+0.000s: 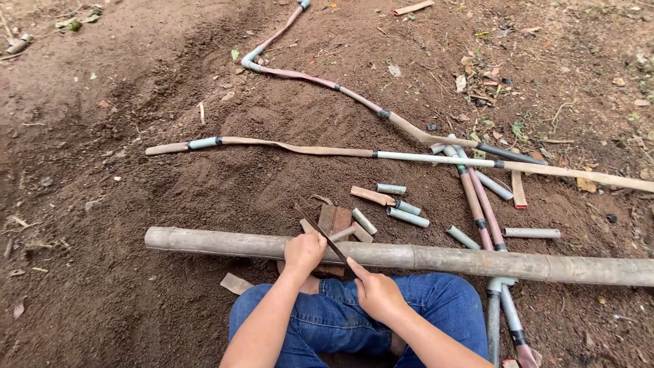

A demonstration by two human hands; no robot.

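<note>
We see a person seated on bare soil (136,300), knees in blue jeans (340,317), with a long bamboo pole (477,260) lying crosswise just beyond the knees. The left hand (304,251) rests closed on top of the pole, fingers curled together; a short pale tube piece (343,234) shows just beside it, but we cannot tell whether the hand grips it or only presses on the pole. The right hand (376,293) is closed around the handle end of a thin dark blade (319,230), index finger stretched along it. The blade slants up and to the left, crossing over the pole just beside the left hand.

Behind the pole, a brown block (334,219) lies on the soil, touching or nearly touching the blade's line. Near it, several short cut tubes (407,217) are scattered, pale green and grey, with a flattened tan strip (371,196) among them. Farther off, two long jointed hoses (306,148) of flattened tube and pipe sections wind across the ground, one nearly straight, the other curving away toward the top. More pipe lengths (477,201) run down at the right, passing under the pole. Dry leaves (487,75) lie at the upper right.
</note>
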